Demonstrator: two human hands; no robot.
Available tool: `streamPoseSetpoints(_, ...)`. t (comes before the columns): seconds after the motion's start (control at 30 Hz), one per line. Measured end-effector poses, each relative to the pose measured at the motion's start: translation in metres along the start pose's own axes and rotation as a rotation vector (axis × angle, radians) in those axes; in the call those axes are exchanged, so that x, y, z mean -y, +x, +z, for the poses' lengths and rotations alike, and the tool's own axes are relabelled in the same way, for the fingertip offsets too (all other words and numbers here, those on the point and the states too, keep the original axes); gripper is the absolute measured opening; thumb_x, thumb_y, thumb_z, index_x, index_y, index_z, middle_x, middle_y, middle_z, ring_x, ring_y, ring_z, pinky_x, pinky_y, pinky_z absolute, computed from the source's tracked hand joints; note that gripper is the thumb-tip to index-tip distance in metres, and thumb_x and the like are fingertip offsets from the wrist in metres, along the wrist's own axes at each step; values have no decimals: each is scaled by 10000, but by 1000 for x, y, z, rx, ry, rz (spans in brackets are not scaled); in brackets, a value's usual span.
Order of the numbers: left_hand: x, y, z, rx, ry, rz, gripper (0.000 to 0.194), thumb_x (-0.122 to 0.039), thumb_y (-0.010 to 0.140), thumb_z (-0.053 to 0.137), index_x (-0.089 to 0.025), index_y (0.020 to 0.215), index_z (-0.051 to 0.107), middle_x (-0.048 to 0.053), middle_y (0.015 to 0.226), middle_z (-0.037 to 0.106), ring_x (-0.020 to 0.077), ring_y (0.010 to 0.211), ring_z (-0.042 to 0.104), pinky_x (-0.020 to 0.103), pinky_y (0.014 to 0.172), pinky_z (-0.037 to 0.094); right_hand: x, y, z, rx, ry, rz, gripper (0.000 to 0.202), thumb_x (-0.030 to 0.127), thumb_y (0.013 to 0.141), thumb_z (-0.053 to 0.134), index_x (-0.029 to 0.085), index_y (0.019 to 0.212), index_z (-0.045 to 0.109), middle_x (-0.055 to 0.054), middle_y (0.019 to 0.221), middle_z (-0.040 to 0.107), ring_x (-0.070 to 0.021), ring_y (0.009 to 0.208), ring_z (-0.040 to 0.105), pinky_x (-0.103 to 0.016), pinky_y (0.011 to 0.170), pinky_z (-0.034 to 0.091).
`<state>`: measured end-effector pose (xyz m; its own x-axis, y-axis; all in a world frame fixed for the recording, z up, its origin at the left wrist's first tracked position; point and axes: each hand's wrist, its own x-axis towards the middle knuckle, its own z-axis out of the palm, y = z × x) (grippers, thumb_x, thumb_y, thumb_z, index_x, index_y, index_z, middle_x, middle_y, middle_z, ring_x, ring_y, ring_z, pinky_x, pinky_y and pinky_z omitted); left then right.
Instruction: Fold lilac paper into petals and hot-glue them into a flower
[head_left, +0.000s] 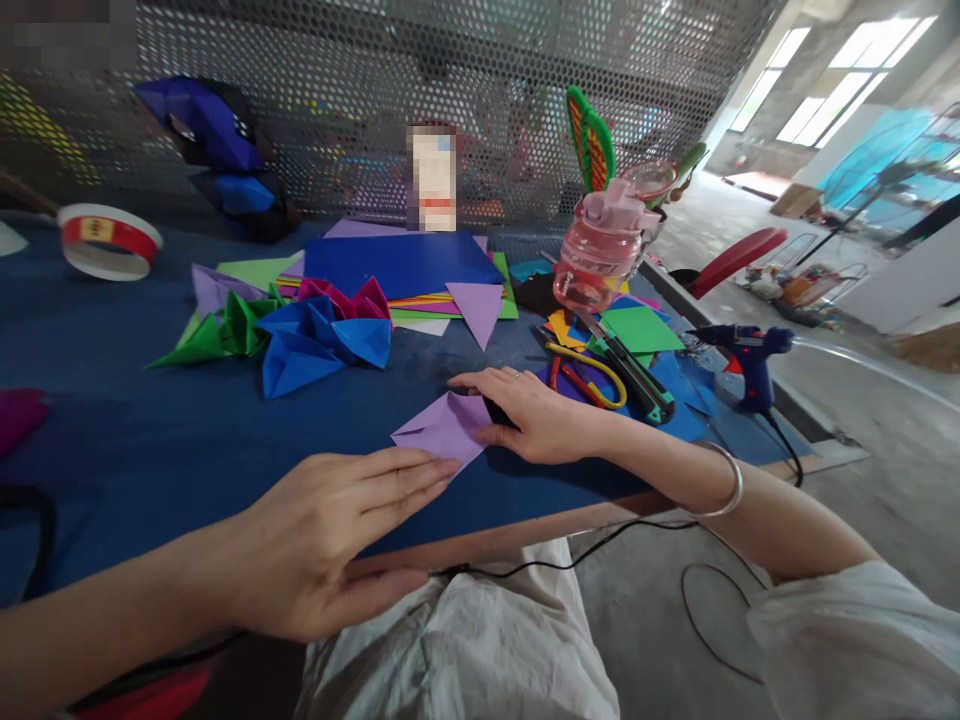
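Two-handed hold on lilac paper point(448, 424) near bench point(180, 445) front edge: pressed by flat left hand point(330, 530), steadied by thumb of half-spread right hand point(538, 420), likely for crisp creases.

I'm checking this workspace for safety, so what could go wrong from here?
The glue gun could be tugged off if its cord snags near the table's edge. The utility knife might nick the nearby right arm if its blade is out. The purple paper could crease askew if the left hand slips.
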<state>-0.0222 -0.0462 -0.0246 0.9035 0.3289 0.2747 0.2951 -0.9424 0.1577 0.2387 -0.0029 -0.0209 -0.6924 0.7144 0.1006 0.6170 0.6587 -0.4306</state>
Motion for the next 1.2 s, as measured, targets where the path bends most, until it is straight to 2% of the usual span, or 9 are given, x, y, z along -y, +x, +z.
streamPoseSetpoints(0.07, 2, 0, -1, 21, 13, 21, 517, -308, 851, 587, -118, 1329, 533, 103, 1369, 590, 266, 1243, 564, 376, 1000, 515, 1, -1, 1, -14, -16, -9, 518, 203, 896, 597, 156, 1374, 405, -144, 1346, 533, -274, 1210, 498, -445, 974, 386)
streamPoseSetpoints(0.2, 7, -2, 3, -19, 31, 51, 552, -334, 843, 608, -125, 1348, 527, 114, 1351, 602, 270, 1244, 565, 367, 994, 523, 7, -2, 6, -63, -52, 47, 685, 487, 849, 650, 145, 1388, 402, -153, 1274, 565, -296, 1118, 537, -474, 924, 409)
streamPoseSetpoints(0.27, 9, -3, 6, -31, 45, 63, 572, -356, 840, 622, -135, 1358, 523, 118, 1348, 603, 266, 1246, 565, 360, 1002, 519, 10, -2, 8, -76, -68, 73, 749, 575, 824, 641, 152, 1393, 401, -157, 1282, 555, -312, 1118, 533, -493, 913, 405)
streamPoseSetpoints(0.43, 9, -6, 11, -34, 79, 55, 650, -367, 847, 635, -158, 1432, 441, 107, 1400, 553, 273, 1293, 518, 362, 1026, 502, 12, 0, 6, -56, -14, 98, 778, 550, 801, 677, 162, 1407, 381, -144, 1236, 579, -301, 1111, 538, -487, 913, 402)
streamPoseSetpoints(0.57, 9, -8, 10, -62, 78, 84, 762, -372, 844, 644, -150, 1494, 314, 117, 1428, 513, 264, 1293, 518, 363, 1048, 478, 7, 1, 1, -37, 54, 116, 777, 446, 775, 735, 153, 1401, 380, -125, 1199, 598, -290, 1111, 539, -491, 924, 403)
streamPoseSetpoints(0.7, 8, -9, 9, -80, 87, 84, 772, -379, 841, 646, -152, 1494, 303, 113, 1415, 522, 244, 1269, 545, 337, 1007, 503, 2, 0, -1, -15, 122, 76, 731, 328, 798, 715, 148, 1411, 360, -101, 1141, 620, -260, 1065, 560, -468, 927, 415)
streamPoseSetpoints(0.77, 8, -10, 9, -91, 107, 91, 776, -395, 836, 647, -140, 1488, 312, 122, 1405, 530, 245, 1259, 555, 339, 988, 516, 4, 0, 0, -21, 108, 88, 742, 351, 792, 718, 153, 1412, 362, -107, 1152, 616, -267, 1073, 559, -476, 932, 410)
streamPoseSetpoints(0.93, 9, -11, 13, -139, 120, 93, 833, -423, 822, 654, -157, 1509, 266, 119, 1376, 558, 244, 1240, 573, 345, 973, 530, 20, 1, 12, -94, -39, 191, 933, 578, 677, 750, 157, 1417, 368, -165, 1304, 530, -353, 1170, 501, -550, 944, 370)
streamPoseSetpoints(1.2, 9, -10, 12, -145, 94, 79, 832, -397, 799, 679, -181, 1504, 294, 102, 1376, 565, 247, 1206, 601, 329, 971, 536, 23, 2, 12, -96, -26, 230, 957, 539, 657, 765, 138, 1423, 355, -166, 1280, 547, -342, 1146, 516, -534, 933, 376)
